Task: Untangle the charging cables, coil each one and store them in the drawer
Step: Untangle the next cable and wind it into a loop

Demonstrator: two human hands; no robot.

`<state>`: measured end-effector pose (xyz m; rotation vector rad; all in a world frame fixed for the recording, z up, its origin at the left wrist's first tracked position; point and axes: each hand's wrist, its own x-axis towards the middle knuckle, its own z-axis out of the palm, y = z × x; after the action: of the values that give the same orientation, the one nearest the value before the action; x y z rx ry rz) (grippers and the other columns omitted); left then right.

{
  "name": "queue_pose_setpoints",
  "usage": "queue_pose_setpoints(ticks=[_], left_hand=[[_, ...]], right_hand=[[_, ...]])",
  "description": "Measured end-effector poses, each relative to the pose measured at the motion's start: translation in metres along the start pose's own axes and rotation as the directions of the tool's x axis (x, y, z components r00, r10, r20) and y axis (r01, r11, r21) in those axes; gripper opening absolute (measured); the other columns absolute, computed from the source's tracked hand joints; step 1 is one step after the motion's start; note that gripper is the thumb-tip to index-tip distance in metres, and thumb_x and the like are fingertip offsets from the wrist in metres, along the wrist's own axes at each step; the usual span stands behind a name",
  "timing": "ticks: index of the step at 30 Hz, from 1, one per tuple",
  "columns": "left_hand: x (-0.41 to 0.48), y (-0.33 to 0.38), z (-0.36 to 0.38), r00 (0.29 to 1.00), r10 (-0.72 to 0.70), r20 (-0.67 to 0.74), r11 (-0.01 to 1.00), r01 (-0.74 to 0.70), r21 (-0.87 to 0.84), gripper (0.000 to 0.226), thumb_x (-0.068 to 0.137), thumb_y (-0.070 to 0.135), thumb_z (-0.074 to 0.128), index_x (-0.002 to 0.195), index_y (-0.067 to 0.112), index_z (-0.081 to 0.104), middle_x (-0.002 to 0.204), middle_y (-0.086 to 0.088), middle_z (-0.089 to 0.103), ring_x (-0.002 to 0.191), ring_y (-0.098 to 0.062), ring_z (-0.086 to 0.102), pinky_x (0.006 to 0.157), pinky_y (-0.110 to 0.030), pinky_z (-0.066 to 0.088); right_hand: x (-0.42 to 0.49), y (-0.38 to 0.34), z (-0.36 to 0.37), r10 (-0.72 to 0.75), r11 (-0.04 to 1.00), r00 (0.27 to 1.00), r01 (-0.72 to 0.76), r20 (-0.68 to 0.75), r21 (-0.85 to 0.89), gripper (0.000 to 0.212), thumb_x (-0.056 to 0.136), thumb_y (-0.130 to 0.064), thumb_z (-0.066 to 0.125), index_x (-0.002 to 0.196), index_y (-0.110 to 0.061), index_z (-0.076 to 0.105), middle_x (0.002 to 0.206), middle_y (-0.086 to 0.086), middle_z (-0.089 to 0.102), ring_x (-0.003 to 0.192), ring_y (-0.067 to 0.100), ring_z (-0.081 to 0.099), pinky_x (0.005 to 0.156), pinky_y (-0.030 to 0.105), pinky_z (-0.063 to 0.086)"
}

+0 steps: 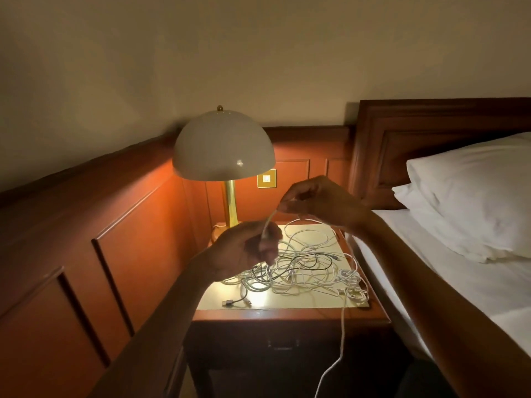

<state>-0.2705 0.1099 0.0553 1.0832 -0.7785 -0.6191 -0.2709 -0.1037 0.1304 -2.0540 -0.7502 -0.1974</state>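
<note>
Overall: dim, warm orange cast.
Source: domed table lamp, shining downward.
Glare: bright patch on the glossy tabletop.
Shadows: drawer front and forearms nearly black.
Blur: left fingers and white cable soft, perhaps from motion.
Edges: wall panelling bends with wide-angle distortion.

The one camera rides on my head, looking forward and down. It sits close over the nightstand and drawer, wide enough to catch wall and bed.
</note>
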Motion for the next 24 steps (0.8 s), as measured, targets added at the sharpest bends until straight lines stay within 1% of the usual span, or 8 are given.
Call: queue_pose_setpoints(ticks=[3,6,9,12,14,16,19,24], left_hand=[[-0.002,-0.003,-0.003,0.998,-0.023,-0.060,0.950,0.003,-0.313,0.033,0.102,0.026,0.039,0.091,0.007,0.063,0.067,0.003,0.047,0.062,-0.009,0.044,0.060,-0.022,0.044],[0.003,-0.006,0.001,0.960,-0.013,-0.281,0.873,-0.126,-0.472,0.021,0.095,0.015,0.053,0.092,0.001,0.068,0.072,-0.004,0.057,0.063,-0.013,0.059,0.060,-0.025,0.054],[0.013,-0.013,-0.007,0.834,0.073,-0.548,0.782,-0.389,-0.488,0.029,0.093,0.014,0.054,0.115,-0.005,0.061,0.107,-0.015,0.070,0.097,-0.026,0.071,0.077,-0.033,0.060],[0.024,-0.026,-0.018,0.697,0.164,-0.698,0.864,-0.443,-0.239,0.033,0.101,0.020,0.050,0.124,0.000,0.058,0.123,-0.015,0.068,0.117,-0.027,0.064,0.094,-0.034,0.055],[0.028,-0.035,-0.023,0.575,0.332,-0.747,0.943,-0.204,0.263,0.023,0.101,0.023,0.052,0.114,0.012,0.067,0.117,-0.006,0.071,0.111,-0.020,0.067,0.093,-0.034,0.054],[0.025,-0.041,-0.026,0.639,0.515,-0.572,0.725,0.030,0.688,0.021,0.102,0.023,0.050,0.099,0.024,0.070,0.098,0.008,0.075,0.092,-0.013,0.070,0.080,-0.034,0.056],[0.015,-0.041,-0.023,0.845,0.429,-0.319,0.527,0.052,0.848,0.023,0.100,0.016,0.051,0.083,0.012,0.067,0.068,0.014,0.068,0.068,-0.002,0.067,0.068,-0.024,0.056],[0.002,-0.024,-0.003,0.980,0.000,-0.199,0.965,0.052,0.258,0.043,0.102,0.035,0.037,0.086,-0.001,0.054,0.060,0.004,0.048,0.060,-0.016,0.052,0.062,-0.026,0.046]], right_hand=[[-0.008,0.018,0.030,0.105,0.977,0.990,-0.084,-0.097,0.194,0.016,0.088,-0.024,0.071,0.094,-0.010,0.077,0.064,0.014,0.059,0.045,0.003,0.042,0.047,0.015,0.031],[-0.024,0.040,0.064,0.231,0.935,0.964,-0.183,-0.129,0.305,0.024,0.098,-0.029,0.061,0.080,-0.036,0.076,0.058,-0.003,0.060,0.042,0.010,0.033,0.041,0.022,0.020],[-0.041,0.055,0.092,0.293,0.938,0.949,-0.262,-0.116,0.228,0.020,0.099,-0.029,0.059,0.093,-0.032,0.077,0.056,-0.003,0.060,0.041,0.007,0.037,0.039,0.019,0.027],[-0.049,0.050,0.103,0.246,0.969,0.969,-0.246,-0.011,-0.026,0.024,0.102,-0.024,0.054,0.104,-0.014,0.076,0.056,-0.002,0.061,0.043,0.001,0.048,0.049,0.019,0.044],[-0.047,0.041,0.098,0.183,0.950,0.982,-0.167,0.037,-0.263,0.027,0.102,-0.025,0.053,0.099,-0.011,0.076,0.066,-0.004,0.066,0.054,0.000,0.056,0.070,0.027,0.053],[-0.041,0.029,0.080,0.142,0.877,0.989,-0.106,0.042,-0.468,0.024,0.100,-0.027,0.056,0.100,-0.017,0.077,0.084,-0.005,0.072,0.069,0.004,0.062,0.079,0.029,0.054],[-0.025,0.013,0.036,0.111,0.835,0.993,-0.080,0.025,-0.544,0.021,0.096,-0.034,0.064,0.102,-0.020,0.077,0.073,-0.012,0.067,0.061,0.000,0.060,0.070,0.023,0.049],[-0.002,0.013,-0.009,0.089,0.947,0.996,-0.076,0.027,-0.312,0.010,0.090,-0.031,0.070,0.088,-0.024,0.077,0.066,-0.003,0.070,0.054,-0.002,0.061,0.060,0.015,0.049]])
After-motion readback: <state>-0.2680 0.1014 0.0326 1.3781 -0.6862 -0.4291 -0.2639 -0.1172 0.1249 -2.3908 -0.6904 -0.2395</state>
